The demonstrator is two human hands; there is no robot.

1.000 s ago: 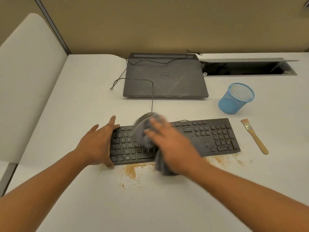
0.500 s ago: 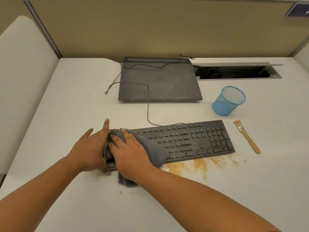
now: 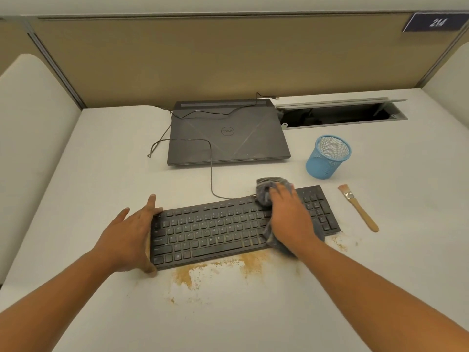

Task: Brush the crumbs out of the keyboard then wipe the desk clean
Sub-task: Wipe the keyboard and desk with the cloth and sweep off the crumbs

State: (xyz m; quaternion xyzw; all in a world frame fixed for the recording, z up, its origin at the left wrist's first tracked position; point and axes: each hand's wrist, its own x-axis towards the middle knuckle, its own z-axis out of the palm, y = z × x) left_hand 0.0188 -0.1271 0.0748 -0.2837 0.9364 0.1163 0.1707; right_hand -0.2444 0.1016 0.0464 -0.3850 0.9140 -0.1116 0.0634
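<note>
- Nearest the front edge of the desk [image 3: 76,194], a patch of brown crumbs [image 3: 218,269] lies on the white surface, just off the keyboard's front edge and a little left of its middle; a thinner scatter trails by the keyboard's right front corner.
- The black keyboard [image 3: 215,232] sits mid-desk, its long axis running left to right and tilted slightly, right end farther back.
- The left hand [image 3: 129,240] lies open, fingers spread, palm braced against the keyboard's left end; it grips nothing and only steadies.
- The right hand [image 3: 289,219] presses flat on a grey cloth [image 3: 266,190] over the right part of the keyboard, between the letter keys and the number pad; the cloth bunches beyond the fingertips and drapes over the front edge under the wrist. The fingers lie extended on the cloth, pinning it rather than clenching it.
- The deciding relation, as I judge it: the main crumb patch lies toward the person and to the left of the cloth hand, so the right hand, the nearer one and already holding the cloth, would need to draw back off the keys onto the bare desk.
- The wooden-handled brush [image 3: 359,208] lies untouched just right of the keyboard, handle toward the person.
- Farther back stand a blue mesh cup [image 3: 327,157], a closed laptop [image 3: 228,133] with the keyboard's cable looping across it, and an open cable hatch [image 3: 340,111] by the rear edge.
</note>
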